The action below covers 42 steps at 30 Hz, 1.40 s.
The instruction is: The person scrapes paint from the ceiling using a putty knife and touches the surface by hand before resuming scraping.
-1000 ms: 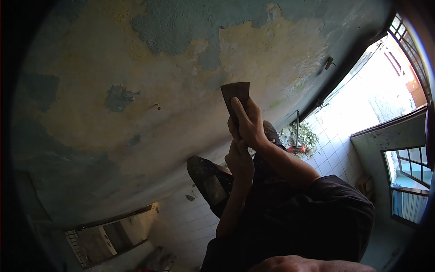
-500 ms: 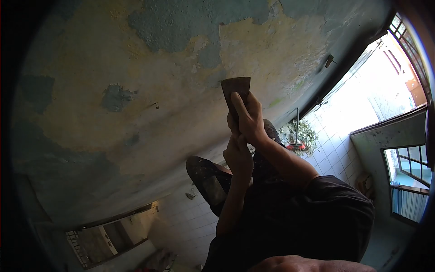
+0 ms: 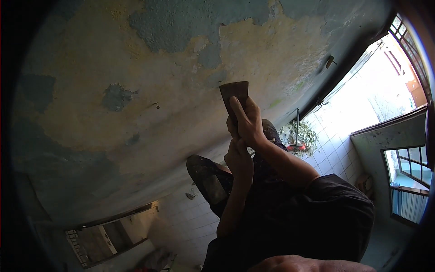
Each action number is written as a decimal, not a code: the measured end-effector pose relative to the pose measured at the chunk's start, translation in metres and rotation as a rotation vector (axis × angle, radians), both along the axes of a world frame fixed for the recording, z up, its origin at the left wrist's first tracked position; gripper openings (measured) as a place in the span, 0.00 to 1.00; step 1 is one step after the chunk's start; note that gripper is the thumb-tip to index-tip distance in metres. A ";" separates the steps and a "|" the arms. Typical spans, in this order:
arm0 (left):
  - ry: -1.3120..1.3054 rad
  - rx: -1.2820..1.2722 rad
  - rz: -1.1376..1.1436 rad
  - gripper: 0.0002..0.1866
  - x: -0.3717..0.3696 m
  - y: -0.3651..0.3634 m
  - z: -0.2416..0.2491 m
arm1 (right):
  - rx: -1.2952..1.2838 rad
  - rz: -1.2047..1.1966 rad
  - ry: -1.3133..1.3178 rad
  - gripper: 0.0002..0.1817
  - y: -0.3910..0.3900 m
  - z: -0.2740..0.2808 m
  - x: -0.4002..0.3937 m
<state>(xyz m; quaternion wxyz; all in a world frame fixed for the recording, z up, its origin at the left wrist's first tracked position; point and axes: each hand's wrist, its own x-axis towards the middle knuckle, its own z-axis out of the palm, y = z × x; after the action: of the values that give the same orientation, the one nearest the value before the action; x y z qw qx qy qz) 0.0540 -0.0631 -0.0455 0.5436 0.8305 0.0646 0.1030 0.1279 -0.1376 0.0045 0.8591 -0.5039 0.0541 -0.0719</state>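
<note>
A scraper (image 3: 234,88) with a wide, flat, dark blade points up at the wall (image 3: 176,86), where patches of blue-green and yellowish paint are peeling. My right hand (image 3: 248,120) grips it just below the blade, thumb laid along the flat face. Lower down, my left hand (image 3: 239,159) is closed around the handle end, right up against my right hand. Most of the handle is hidden by my fingers. The blade edge overlaps a yellowish area just below a small blue-green patch.
A nail (image 3: 157,106) sticks out of the wall. At the right, a long-handled red tool (image 3: 297,147) stands by a heap of paint flakes (image 3: 309,136) on the tiled floor (image 3: 333,152). Beyond lie a bright doorway (image 3: 362,86) and a barred window (image 3: 410,165).
The scraper and both my hands have shifted slightly down the view, toward my body. My grip stays the same.
</note>
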 end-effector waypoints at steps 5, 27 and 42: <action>-0.037 0.030 -0.007 0.19 0.010 0.001 0.005 | 0.012 -0.023 -0.023 0.16 0.001 0.005 0.005; 0.029 0.052 -0.082 0.22 0.005 -0.002 0.006 | 0.030 0.019 -0.013 0.16 -0.009 0.005 0.005; -0.290 0.078 -0.164 0.16 0.035 -0.011 0.043 | 0.105 -0.099 -0.227 0.15 -0.020 0.062 0.022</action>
<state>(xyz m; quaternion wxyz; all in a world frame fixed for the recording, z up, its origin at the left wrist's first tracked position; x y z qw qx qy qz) 0.0891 -0.0740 -0.0024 0.5211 0.8300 -0.0864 0.1794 0.1502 -0.1579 0.0667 0.8801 -0.4438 -0.0149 -0.1679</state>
